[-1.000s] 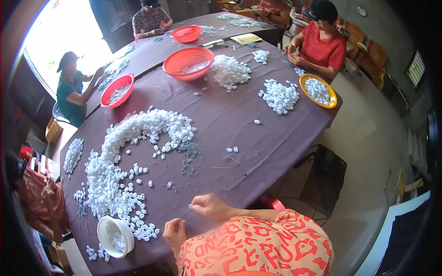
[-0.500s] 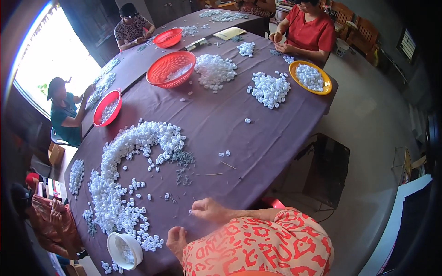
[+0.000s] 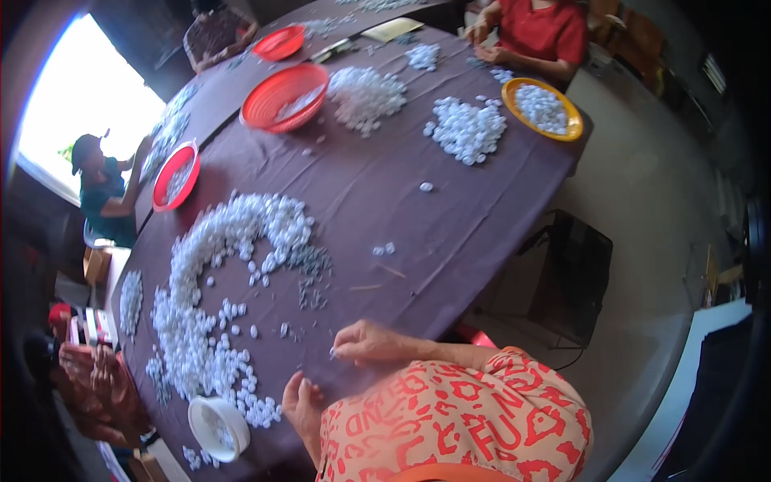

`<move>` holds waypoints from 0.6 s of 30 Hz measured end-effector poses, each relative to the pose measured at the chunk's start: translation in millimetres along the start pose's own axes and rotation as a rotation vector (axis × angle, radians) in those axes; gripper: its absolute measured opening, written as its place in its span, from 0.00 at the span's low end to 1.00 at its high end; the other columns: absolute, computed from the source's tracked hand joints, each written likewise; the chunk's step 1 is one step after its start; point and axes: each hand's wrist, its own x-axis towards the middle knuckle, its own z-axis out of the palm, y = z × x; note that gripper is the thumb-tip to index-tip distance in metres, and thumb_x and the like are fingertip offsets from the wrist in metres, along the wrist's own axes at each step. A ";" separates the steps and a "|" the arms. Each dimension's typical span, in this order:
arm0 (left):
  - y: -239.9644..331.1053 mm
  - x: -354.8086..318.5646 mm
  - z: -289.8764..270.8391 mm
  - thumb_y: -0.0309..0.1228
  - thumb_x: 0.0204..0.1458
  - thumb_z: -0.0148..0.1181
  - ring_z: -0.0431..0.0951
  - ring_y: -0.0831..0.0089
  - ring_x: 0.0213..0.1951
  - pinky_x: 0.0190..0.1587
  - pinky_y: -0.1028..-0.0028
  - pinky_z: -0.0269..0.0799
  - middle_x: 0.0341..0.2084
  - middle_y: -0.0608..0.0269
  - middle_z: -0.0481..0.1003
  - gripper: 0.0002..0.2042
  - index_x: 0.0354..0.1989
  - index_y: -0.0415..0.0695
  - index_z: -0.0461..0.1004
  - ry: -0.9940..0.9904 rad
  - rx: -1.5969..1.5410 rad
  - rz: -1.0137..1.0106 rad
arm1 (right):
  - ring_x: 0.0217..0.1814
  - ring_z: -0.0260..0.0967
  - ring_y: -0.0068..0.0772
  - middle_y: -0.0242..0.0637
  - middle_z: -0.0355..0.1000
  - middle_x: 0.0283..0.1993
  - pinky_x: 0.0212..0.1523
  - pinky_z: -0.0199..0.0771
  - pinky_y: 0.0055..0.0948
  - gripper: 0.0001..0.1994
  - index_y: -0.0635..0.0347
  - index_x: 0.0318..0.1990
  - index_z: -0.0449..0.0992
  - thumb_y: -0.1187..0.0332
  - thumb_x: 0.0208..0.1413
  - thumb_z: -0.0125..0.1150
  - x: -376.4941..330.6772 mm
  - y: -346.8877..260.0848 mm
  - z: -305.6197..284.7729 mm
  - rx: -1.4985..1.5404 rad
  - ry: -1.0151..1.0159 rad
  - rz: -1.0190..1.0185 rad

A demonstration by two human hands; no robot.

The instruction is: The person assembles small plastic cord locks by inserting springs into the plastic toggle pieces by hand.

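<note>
My right hand is above the near part of the dark table, its fingertips pinched on a small pale piece. That piece is mostly hidden and too small to make out fully. Lower and to the left, my left hand is raised near my shirt, fingers apart and nothing visible in them. Beyond my hands, a curved heap of white oval plastic pieces spreads over the table. Small grey slender pieces lie by its upper right end. A few loose grey bits are between that heap and my hands.
A white bowl stands at the near left. Red baskets and a yellow plate of white pieces are farther off. Two thin sticks lie on the table. Several people sit around it. A black chair stands at the right.
The view has shifted, so the table's things sit slightly higher and blurrier. My left hand has risen a little and its fingers show more spread. My right hand keeps its pinch.
</note>
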 end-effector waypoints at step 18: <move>18.7 -12.2 9.9 0.25 0.55 0.50 0.78 0.72 0.34 0.28 0.79 0.77 0.37 0.54 0.75 0.13 0.47 0.36 0.68 -0.276 -0.581 -0.135 | 0.20 0.61 0.13 0.26 0.67 0.25 0.21 0.61 0.14 0.07 0.64 0.33 0.73 0.69 0.54 0.54 8.1 9.0 -6.7 -0.083 0.069 0.074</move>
